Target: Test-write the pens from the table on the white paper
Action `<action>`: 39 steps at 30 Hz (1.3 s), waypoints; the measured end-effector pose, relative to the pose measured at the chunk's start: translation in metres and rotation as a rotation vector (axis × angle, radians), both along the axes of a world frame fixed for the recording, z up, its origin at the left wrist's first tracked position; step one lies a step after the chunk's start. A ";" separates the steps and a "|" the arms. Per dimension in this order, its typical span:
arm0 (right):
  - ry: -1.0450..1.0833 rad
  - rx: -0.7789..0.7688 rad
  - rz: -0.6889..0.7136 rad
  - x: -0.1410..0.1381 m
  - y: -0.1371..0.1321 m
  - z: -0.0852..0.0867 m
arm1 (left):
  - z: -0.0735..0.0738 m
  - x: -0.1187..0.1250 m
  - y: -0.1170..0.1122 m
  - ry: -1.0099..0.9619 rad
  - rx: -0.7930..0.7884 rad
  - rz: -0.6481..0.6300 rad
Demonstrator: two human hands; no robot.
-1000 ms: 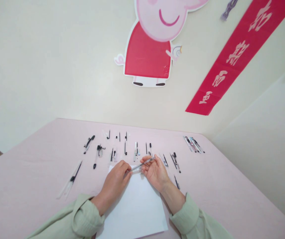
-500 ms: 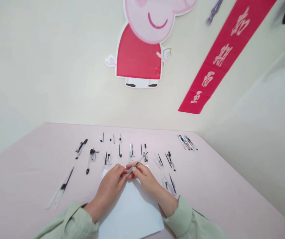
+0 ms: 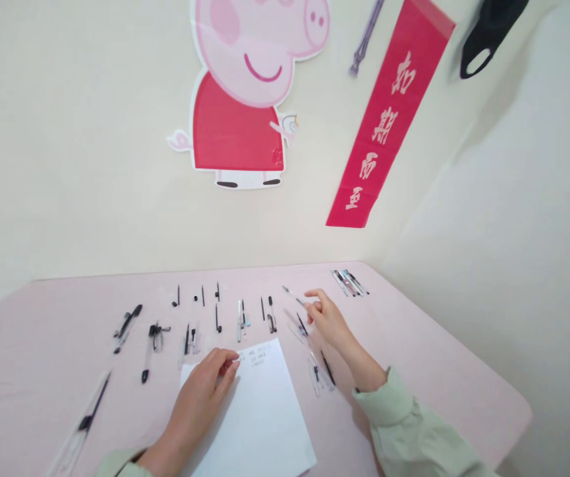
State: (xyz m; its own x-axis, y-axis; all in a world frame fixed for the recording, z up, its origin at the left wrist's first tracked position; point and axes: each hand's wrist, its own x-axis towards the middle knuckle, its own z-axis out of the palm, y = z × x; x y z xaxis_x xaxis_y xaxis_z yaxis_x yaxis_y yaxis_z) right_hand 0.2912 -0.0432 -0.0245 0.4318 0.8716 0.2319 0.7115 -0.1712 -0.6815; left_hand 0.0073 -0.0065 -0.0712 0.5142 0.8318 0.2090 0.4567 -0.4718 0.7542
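Note:
My right hand [image 3: 327, 319] reaches out over the pink table [image 3: 439, 371] and pinches a clear pen [image 3: 292, 295] by one end, so the pen sticks out to the left, just above the rows of pen parts. My left hand [image 3: 205, 387] rests on the upper left corner of a white sheet of paper [image 3: 260, 417], fingers curled loosely and holding nothing. Faint writing shows near the top edge of the sheet.
Several pens and loose pen parts [image 3: 215, 315] lie in rows across the table, with a bundle of pens [image 3: 348, 282] at the far right corner. A cartoon pig cutout [image 3: 245, 93] and a red banner [image 3: 379, 126] hang on the wall behind.
My hands have parted: the right one carried the pen away to the far right, the left one dropped onto the paper. The view swung right.

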 end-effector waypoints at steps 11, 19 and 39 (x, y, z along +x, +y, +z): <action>-0.462 -0.226 -0.309 0.111 -0.003 -0.044 | -0.007 -0.001 0.003 0.016 -0.011 -0.023; -0.622 -0.305 -0.300 0.128 0.017 -0.052 | -0.004 -0.001 0.003 0.019 -0.002 -0.022; -0.777 -0.335 -0.458 0.133 0.032 -0.064 | -0.006 -0.001 0.002 0.060 -0.027 -0.038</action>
